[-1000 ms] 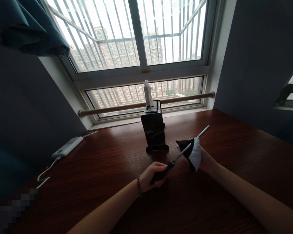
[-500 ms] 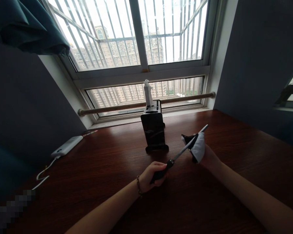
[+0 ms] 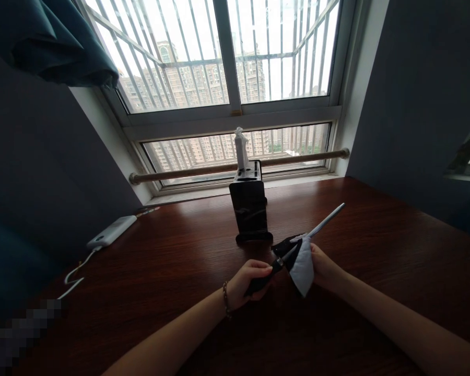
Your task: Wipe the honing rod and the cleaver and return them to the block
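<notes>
My left hand (image 3: 253, 281) is closed around the black handle of what looks like a sharpening steel (image 3: 328, 219), a long, narrow, straight metal shaft slanting up to the right. Fingers of my right hand (image 3: 324, 267) pinch a black-and-white cloth (image 3: 302, 269), which is folded over the shaft close to the handle. The tip end sticks out bare beyond the cloth. Part of the shaft is hidden under the fabric. Just behind my hands stands a black block-shaped holder (image 3: 250, 209) with slots on top. A white, wrapped-looking item (image 3: 241, 150) rises upright from it.
The dark red-brown wooden table (image 3: 172, 261) reaches to a barred window. A wooden rail (image 3: 188, 174) crosses low before the glass. On the left lies a white power strip (image 3: 112, 232) with a white cable (image 3: 75, 277). A blue curtain (image 3: 55, 47) hangs upper left.
My right hand has slid the cloth down the shaft, left and toward the handle, baring more of the tip end. My left hand keeps its hold. The view has shifted slightly.
</notes>
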Demonstrator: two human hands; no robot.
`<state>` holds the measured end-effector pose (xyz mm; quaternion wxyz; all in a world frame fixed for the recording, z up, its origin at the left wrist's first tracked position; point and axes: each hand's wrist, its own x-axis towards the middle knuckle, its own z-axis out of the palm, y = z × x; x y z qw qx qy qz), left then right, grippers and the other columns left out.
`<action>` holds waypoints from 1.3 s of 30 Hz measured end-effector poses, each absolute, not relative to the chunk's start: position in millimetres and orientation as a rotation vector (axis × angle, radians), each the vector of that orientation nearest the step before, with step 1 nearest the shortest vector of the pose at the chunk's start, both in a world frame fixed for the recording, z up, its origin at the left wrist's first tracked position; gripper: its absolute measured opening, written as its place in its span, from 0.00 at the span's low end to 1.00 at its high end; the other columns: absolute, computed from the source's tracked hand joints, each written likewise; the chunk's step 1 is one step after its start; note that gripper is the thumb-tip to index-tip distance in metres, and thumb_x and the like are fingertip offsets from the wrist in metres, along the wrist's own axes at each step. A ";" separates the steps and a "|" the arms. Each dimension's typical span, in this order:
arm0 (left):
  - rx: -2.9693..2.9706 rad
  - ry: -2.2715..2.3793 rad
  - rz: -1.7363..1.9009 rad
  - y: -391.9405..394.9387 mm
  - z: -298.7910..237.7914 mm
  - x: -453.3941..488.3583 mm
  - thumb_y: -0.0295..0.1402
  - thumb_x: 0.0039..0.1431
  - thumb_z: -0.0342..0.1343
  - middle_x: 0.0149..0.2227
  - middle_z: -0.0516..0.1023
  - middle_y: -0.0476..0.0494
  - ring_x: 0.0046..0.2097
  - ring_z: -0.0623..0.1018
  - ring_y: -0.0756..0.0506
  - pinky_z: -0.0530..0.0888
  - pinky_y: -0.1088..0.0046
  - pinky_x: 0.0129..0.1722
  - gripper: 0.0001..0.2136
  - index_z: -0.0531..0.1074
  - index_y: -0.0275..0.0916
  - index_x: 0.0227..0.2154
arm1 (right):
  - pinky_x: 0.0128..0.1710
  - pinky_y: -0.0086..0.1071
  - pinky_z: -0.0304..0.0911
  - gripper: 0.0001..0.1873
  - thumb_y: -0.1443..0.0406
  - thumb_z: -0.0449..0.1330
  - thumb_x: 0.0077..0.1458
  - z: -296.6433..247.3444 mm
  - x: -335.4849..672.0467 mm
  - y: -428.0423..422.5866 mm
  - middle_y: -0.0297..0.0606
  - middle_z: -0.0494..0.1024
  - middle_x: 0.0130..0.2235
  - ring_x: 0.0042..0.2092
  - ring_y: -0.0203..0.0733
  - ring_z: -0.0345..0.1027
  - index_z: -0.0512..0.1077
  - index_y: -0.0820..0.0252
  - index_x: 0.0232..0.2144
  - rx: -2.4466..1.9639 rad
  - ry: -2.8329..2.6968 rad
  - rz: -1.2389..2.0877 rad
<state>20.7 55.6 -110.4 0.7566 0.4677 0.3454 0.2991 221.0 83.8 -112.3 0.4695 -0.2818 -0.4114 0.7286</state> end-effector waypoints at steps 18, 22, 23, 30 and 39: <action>1.146 0.934 1.037 53.4 -113.0 28.0 0.42 0.49 0.56 0.15 0.59 0.55 0.12 0.57 0.58 0.49 0.80 0.10 0.14 0.64 0.33 0.24 | 0.36 0.30 0.64 0.12 0.66 0.68 0.40 -108.2 223.7 76.9 0.37 0.76 0.32 0.34 0.37 0.69 0.73 0.62 0.30 -0.691 -0.984 1.893; 1.221 1.018 1.130 55.0 -115.6 26.5 0.42 0.51 0.54 0.13 0.58 0.57 0.12 0.57 0.57 0.50 0.81 0.11 0.14 0.62 0.35 0.24 | 0.33 0.29 0.64 0.10 0.67 0.68 0.39 -103.0 226.3 76.5 0.36 0.76 0.30 0.32 0.37 0.69 0.74 0.62 0.27 -0.704 -0.926 1.879; 1.242 1.042 1.145 54.3 -115.1 26.4 0.42 0.51 0.54 0.13 0.58 0.57 0.12 0.57 0.57 0.50 0.81 0.12 0.14 0.62 0.35 0.24 | 0.33 0.29 0.64 0.10 0.66 0.68 0.38 -101.1 227.2 77.6 0.35 0.75 0.29 0.32 0.38 0.69 0.73 0.61 0.27 -0.712 -0.890 1.851; 1.455 1.081 1.143 42.9 -105.9 28.5 0.40 0.53 0.54 0.17 0.59 0.56 0.15 0.59 0.57 0.55 0.81 0.14 0.12 0.62 0.35 0.26 | 0.32 0.31 0.63 0.13 0.62 0.68 0.38 -103.9 227.3 83.9 0.35 0.75 0.30 0.31 0.39 0.68 0.73 0.59 0.29 -0.825 -0.832 1.619; 1.537 1.053 1.125 39.4 -107.0 29.4 0.39 0.53 0.54 0.28 0.59 0.51 0.19 0.62 0.58 0.58 0.81 0.14 0.12 0.63 0.34 0.25 | 0.38 0.32 0.61 0.10 0.61 0.60 0.50 -117.2 226.0 77.3 0.36 0.75 0.33 0.35 0.40 0.66 0.75 0.60 0.34 -0.727 -1.630 1.365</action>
